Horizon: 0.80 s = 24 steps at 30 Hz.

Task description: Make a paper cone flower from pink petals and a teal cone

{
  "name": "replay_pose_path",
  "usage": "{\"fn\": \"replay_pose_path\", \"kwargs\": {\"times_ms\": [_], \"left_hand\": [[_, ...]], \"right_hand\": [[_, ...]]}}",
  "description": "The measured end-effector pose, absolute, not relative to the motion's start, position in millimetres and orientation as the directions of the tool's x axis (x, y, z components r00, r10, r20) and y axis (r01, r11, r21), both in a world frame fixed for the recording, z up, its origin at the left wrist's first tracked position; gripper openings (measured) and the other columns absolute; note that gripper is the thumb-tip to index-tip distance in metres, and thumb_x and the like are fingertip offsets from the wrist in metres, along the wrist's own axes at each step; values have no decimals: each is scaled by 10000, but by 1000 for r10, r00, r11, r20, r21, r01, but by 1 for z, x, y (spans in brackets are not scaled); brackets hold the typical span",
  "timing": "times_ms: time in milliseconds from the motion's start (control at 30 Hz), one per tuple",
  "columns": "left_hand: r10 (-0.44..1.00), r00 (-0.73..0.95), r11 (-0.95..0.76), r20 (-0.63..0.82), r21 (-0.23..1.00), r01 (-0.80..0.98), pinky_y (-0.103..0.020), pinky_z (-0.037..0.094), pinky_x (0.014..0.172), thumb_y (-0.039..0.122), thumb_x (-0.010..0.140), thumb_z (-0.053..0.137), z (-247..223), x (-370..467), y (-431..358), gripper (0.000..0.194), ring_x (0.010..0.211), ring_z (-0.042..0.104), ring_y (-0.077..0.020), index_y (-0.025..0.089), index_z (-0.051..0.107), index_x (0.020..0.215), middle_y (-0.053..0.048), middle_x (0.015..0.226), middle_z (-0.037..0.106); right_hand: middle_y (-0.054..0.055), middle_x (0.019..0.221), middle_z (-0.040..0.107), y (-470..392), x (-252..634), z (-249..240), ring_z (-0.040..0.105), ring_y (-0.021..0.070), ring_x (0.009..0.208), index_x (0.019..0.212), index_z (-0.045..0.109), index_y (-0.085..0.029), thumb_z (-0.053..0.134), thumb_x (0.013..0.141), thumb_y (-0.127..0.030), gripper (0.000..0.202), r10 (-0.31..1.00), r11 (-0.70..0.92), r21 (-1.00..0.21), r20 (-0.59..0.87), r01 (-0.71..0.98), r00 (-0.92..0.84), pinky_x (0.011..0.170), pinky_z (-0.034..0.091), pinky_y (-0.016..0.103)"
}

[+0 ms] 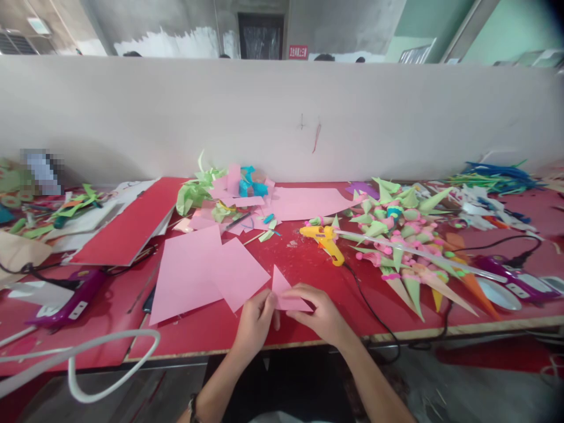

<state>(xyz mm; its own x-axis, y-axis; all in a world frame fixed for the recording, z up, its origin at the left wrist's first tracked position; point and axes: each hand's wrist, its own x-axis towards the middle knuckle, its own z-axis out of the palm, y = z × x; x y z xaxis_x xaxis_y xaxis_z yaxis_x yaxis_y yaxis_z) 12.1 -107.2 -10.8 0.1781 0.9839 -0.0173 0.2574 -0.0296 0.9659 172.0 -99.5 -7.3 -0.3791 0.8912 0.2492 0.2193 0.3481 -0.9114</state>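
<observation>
A small pink paper piece point(279, 283), with one pointed corner up and another to the right, is held over the table's front part. My left hand point(257, 317) pinches its left side between thumb and fingers. On its right side, my right hand point(321, 312) has thumb and fingers around the paper's right corner. Large pink sheets point(188, 273) lie left of my hands, one overlapping another. A yellow glue gun point(325, 239) rests beyond my right hand, a long clear glue stick point(423, 254) extending from its back.
Several green and pink paper cones point(408, 220) are heaped at the right. Paper scraps point(231, 194) lie at the back. Purple power strips point(70, 299) sit at both sides; a white tube point(110, 336) loops at front left. A grey partition point(198, 117) stands behind.
</observation>
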Motion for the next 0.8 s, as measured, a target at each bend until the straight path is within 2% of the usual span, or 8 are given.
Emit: {"fn": "replay_pose_path", "kwargs": {"times_ms": [133,367,500,633,800], "left_hand": [[975,222,-44,-30,947,319,-197,321,482,337,854,333,-11,13,-109,351,398,412,-84,181,385,545,56,396,420],[949,314,-72,-40,939,337,-194,295,475,343,868,312,-12,13,-108,364,410,385,-79,178,378,550,54,426,411],[937,349,-126,-9,923,363,-197,307,501,359,883,274,-10,13,-109,408,448,418,-84,169,399,545,37,462,440],[931,363,-115,-40,911,395,-193,318,494,390,851,373,-11,14,-108,357,454,451,-91,169,418,575,34,467,480],[929,363,-96,-70,902,421,-195,362,513,397,848,381,-15,15,-105,348,494,520,-109,162,486,614,-1,531,581]], "right_hand": [[30,877,623,-95,181,-6,572,161,841,926,650,-218,604,730,-176,206,880,289,-940,188,180,-436,767,437,267],[31,745,627,-96,176,-7,580,156,739,751,664,-181,591,744,-217,82,920,254,-956,193,145,-341,697,442,262],[22,723,629,-96,174,-10,573,152,712,720,649,-164,589,742,-239,98,951,200,-966,150,166,-272,678,438,256],[-10,692,606,-96,173,-12,549,127,675,716,603,-162,576,748,-232,81,964,154,-975,112,161,-241,637,418,224],[-34,689,540,-97,172,-14,508,99,655,748,510,-174,551,763,-231,72,977,145,-972,111,183,-182,586,376,193]]}}
